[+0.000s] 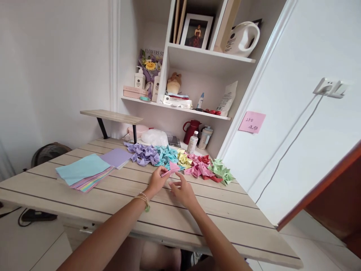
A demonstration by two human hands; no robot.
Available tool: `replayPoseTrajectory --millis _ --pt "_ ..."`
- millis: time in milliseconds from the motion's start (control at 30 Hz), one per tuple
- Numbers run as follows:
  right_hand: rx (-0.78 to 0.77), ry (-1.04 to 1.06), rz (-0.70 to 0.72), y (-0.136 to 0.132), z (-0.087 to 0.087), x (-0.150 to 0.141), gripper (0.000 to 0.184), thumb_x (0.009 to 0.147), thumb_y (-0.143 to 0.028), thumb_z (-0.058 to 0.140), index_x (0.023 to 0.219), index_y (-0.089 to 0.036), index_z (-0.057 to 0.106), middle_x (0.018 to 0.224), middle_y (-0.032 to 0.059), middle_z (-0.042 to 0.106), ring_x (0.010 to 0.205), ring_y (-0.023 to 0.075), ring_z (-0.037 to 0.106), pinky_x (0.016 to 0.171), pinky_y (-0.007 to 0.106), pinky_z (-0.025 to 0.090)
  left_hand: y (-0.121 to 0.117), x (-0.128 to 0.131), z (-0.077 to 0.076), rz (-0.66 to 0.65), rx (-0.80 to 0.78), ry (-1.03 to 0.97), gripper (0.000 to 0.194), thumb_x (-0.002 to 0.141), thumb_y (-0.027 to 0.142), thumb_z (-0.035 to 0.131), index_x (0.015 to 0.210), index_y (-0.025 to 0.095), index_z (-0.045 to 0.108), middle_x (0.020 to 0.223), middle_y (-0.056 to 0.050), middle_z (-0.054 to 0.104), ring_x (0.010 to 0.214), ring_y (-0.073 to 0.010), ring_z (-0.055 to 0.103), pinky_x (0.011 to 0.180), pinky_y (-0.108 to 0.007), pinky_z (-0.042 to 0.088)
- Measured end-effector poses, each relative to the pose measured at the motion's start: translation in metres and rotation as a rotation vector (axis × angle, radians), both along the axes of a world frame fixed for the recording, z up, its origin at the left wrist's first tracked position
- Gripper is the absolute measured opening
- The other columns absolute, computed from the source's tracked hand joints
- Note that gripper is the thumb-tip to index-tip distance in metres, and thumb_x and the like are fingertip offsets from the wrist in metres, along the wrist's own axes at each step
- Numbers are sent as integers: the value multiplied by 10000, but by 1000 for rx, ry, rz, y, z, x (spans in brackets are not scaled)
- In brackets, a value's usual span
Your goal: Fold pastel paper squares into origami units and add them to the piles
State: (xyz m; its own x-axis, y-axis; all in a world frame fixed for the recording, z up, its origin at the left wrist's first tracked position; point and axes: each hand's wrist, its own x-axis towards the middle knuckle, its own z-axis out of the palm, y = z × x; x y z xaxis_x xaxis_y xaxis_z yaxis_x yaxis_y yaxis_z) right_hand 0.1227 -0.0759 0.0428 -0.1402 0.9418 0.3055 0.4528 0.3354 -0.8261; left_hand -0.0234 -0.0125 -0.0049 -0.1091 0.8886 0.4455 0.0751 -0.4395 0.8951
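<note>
My left hand (pixel 156 181) pinches a small pink folded paper piece (pixel 172 168) just above the wooden desk (pixel 118 203). My right hand (pixel 182 192) rests beside it on the desk, fingers spread toward the same piece, holding nothing. Right behind the hands runs a row of folded paper pieces sorted by colour: purple (pixel 142 153), blue (pixel 167 154), yellow (pixel 184 159), pink and red (pixel 200 168), green (pixel 222 171). A beaded bracelet sits on my left wrist.
A stack of flat coloured paper sheets (pixel 84 171) lies at the desk's left, a purple sheet (pixel 117 157) beside it. Behind the row stand a red jug (pixel 191 130), small bottles and a low riser shelf (pixel 113 116). Shelves above hold clutter. A pink sticky note (pixel 252 122) hangs on the right wall.
</note>
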Motion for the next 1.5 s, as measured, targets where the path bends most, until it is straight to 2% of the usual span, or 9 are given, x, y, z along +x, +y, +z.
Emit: replayPoseTrajectory --millis 167,433,533,600,700,867,1033,1367,1500 --pt "-18 114 117 27 -26 7 549 853 -397 564 1372 -252 461 1119 107 678 666 177 686 650 335 558 0 5 -1 -74 -49 -4 213 679 312 712 761 187 561 776 -11 624 756 -162 614 714 -263 476" --pt "88 193 114 55 -21 1 526 846 -362 561 1350 -230 490 1158 107 659 785 182 677 673 325 564 -7 8 14 -272 -193 -189 390 572 173 774 912 172 582 967 -61 658 979 -214 616 837 -302 488" --pt "111 231 154 61 -22 3 499 843 -336 553 1325 -216 506 1146 103 662 797 173 668 658 306 563 -7 4 17 -351 -199 -216 326 637 235 756 917 166 605 985 -67 662 976 -208 609 833 -288 476" --pt "134 237 169 62 -25 6 484 834 -321 563 1302 -205 522 1134 101 666 800 169 664 655 298 563 -6 3 17 -377 -211 -211 286 697 311 727 910 159 610 891 -53 663 847 -173 615 756 -262 471" --pt "158 241 169 58 -31 9 485 813 -291 593 1285 -197 529 1154 110 653 823 174 661 650 288 563 -5 4 15 -378 -241 -177 294 763 423 666 863 151 613 791 -40 643 696 -139 579 637 -238 444" --pt "81 348 183 47 -34 9 523 802 -269 621 1307 -212 494 1163 113 640 833 175 661 653 287 570 -9 7 17 -358 -306 -141 359 706 452 720 904 162 642 872 -59 670 823 -183 612 686 -240 464" --pt "8 377 184 42 -32 10 451 811 -280 621 1253 -223 551 1157 96 642 848 171 649 667 280 566 -12 5 18 -331 -353 -141 394 715 506 695 907 165 647 843 -59 675 757 -172 604 575 -218 444" --pt "-60 397 264 40 -28 13 436 803 -190 535 1232 -231 599 1071 64 683 824 168 650 712 290 557 -9 4 17 -290 -398 -130 363 674 465 750 840 158 652 784 -60 699 748 -190 651 686 -274 499" --pt "-52 468 291 42 -33 13 536 785 -170 516 1314 -253 513 1156 61 651 829 155 646 725 294 557 -9 4 16 -287 -385 -124 356 678 471 745 830 161 657 842 -76 711 804 -208 661 722 -287 507"
